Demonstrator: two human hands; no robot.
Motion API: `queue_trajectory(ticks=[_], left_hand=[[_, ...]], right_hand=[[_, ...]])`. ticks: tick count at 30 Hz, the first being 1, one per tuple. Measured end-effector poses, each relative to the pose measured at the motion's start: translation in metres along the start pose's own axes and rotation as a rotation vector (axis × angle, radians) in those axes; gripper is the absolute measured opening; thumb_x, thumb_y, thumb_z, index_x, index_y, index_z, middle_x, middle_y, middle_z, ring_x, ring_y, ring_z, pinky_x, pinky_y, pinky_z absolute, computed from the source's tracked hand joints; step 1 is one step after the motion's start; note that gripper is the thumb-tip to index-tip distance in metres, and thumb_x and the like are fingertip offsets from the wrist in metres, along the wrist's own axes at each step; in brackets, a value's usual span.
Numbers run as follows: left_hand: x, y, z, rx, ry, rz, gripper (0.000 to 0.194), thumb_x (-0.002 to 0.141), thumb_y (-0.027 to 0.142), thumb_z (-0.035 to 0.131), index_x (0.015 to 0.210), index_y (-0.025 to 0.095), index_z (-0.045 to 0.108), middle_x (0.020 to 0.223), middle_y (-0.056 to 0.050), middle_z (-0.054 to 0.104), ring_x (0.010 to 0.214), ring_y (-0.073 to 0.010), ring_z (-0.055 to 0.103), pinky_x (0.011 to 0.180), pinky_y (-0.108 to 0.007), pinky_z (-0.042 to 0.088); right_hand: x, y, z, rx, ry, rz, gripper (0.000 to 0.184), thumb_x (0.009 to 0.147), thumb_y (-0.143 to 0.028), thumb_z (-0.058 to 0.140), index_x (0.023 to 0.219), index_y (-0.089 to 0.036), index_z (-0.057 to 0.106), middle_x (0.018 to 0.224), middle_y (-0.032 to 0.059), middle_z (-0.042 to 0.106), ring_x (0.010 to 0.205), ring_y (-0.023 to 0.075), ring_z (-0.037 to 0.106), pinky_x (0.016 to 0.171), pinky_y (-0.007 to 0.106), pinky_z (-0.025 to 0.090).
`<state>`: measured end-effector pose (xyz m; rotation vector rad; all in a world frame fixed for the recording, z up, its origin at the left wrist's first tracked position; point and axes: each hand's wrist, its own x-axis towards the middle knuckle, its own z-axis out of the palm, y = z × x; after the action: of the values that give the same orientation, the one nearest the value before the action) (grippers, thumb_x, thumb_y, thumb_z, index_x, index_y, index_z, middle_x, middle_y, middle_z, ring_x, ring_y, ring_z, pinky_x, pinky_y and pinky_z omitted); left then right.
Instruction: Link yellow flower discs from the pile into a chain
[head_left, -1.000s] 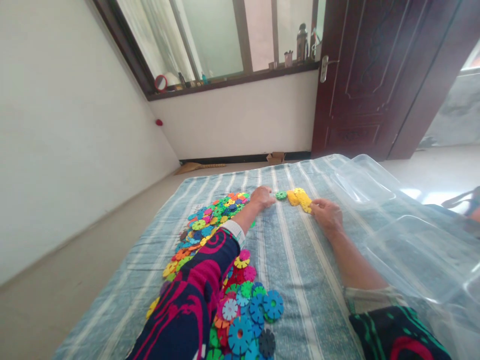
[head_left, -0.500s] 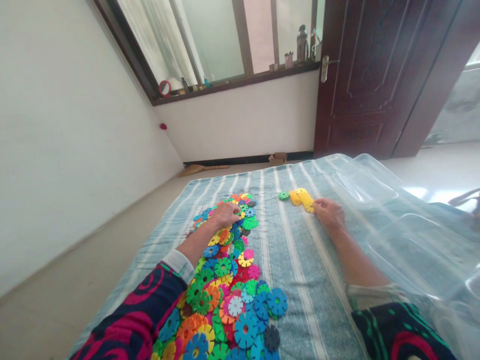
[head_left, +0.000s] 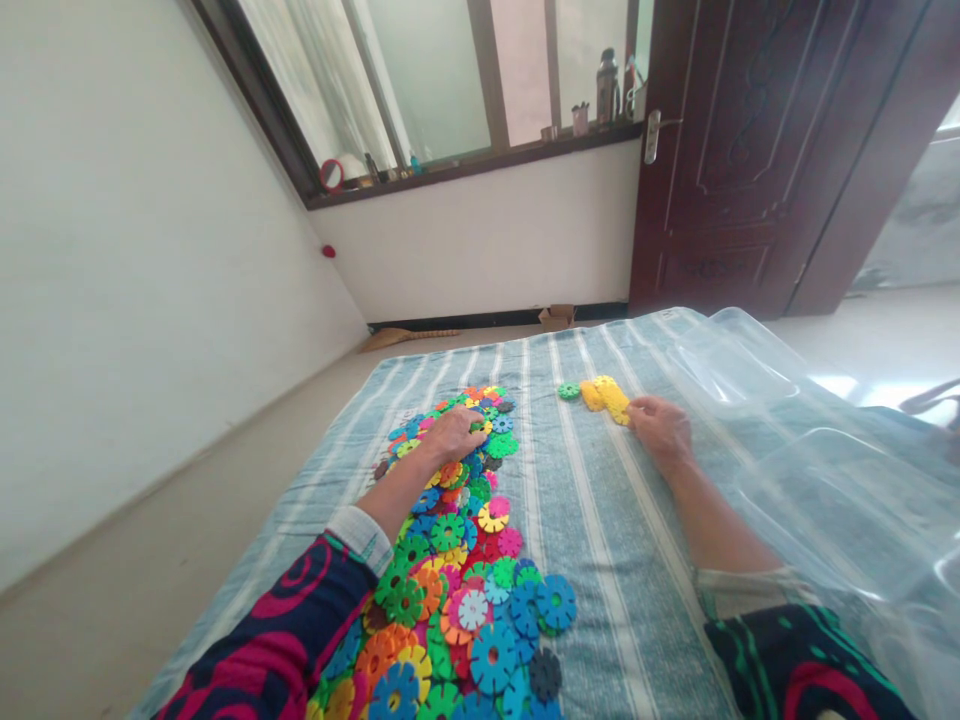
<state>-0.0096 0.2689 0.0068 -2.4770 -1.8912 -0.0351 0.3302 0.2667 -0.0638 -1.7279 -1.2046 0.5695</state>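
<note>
A long heap of notched plastic discs (head_left: 493, 655) in many colours, the interlocking snowflake kind, runs down the striped cloth. My left hand (head_left: 456, 436) reaches into the far part of this heap, fingers curled and pressed together among the discs. Whatever lies between its fingertips is too hidden to make out. To the right, a small group of yellow discs (head_left: 603, 394) lies overlapping, with a green disc (head_left: 569, 391) beside its left end. At the near end of that group my right hand (head_left: 661, 428) pinches the edge of a yellow disc.
A clear plastic box (head_left: 847, 510) and another clear plastic piece (head_left: 739, 360) rest on the right of the cloth (head_left: 577, 480). Beyond the far edge are a small cardboard box (head_left: 557, 318), a broom (head_left: 401, 338) and a dark red door (head_left: 750, 150).
My left hand has shifted very slightly within the heap, its fingers curling a little more over the discs. My right hand stays at the yellow discs.
</note>
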Motion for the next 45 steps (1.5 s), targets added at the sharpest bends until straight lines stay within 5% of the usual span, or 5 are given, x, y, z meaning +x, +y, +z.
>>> queue_trajectory(ticks=[9,18,31,40,45], left_hand=[[-0.006,0.011,-0.002,0.097,-0.028,-0.008,0.025,0.083,0.026,0.051,0.098,0.018,0.069,0.105,-0.010,0.070,0.099,-0.0231,0.063,0.087,-0.031,0.047],[-0.024,0.031,-0.004,0.212,-0.017,-0.069,0.024,0.085,0.019,0.050,0.100,0.022,0.068,0.101,-0.006,0.073,0.100,-0.0219,0.064,0.086,-0.029,0.047],[-0.034,0.018,-0.012,0.074,0.022,-0.011,0.027,0.083,0.021,0.051,0.103,0.019,0.069,0.109,-0.007,0.072,0.104,-0.0222,0.064,0.091,-0.030,0.048],[-0.103,0.016,-0.029,-0.103,0.065,0.060,0.019,0.084,0.022,0.055,0.094,0.022,0.071,0.098,-0.005,0.072,0.097,-0.0199,0.064,0.093,-0.031,0.048],[-0.161,0.020,-0.024,-0.123,0.234,0.216,0.017,0.087,0.021,0.053,0.092,0.018,0.068,0.093,-0.007,0.072,0.090,-0.0201,0.066,0.085,-0.034,0.053]], right_hand=[[-0.001,-0.003,-0.003,-0.038,-0.025,0.010,0.028,0.071,-0.036,0.054,0.084,-0.020,0.073,0.062,0.0005,0.067,0.060,0.0169,0.060,0.060,0.027,0.039],[-0.002,-0.002,-0.003,-0.039,-0.004,-0.020,0.027,0.070,-0.036,0.055,0.082,-0.021,0.073,0.062,0.0008,0.067,0.061,0.0176,0.059,0.060,0.028,0.038],[-0.002,-0.001,-0.004,-0.027,-0.007,0.028,0.032,0.068,-0.038,0.055,0.086,-0.020,0.074,0.062,0.0010,0.067,0.059,0.0179,0.059,0.060,0.029,0.039],[-0.007,-0.002,-0.010,-0.013,0.021,-0.015,0.032,0.066,-0.038,0.053,0.080,-0.017,0.073,0.057,0.0021,0.065,0.058,0.0190,0.060,0.060,0.031,0.040],[-0.009,-0.005,-0.013,0.008,0.032,0.011,0.031,0.063,-0.035,0.055,0.081,-0.017,0.073,0.055,0.0007,0.063,0.056,0.0186,0.058,0.061,0.031,0.041]])
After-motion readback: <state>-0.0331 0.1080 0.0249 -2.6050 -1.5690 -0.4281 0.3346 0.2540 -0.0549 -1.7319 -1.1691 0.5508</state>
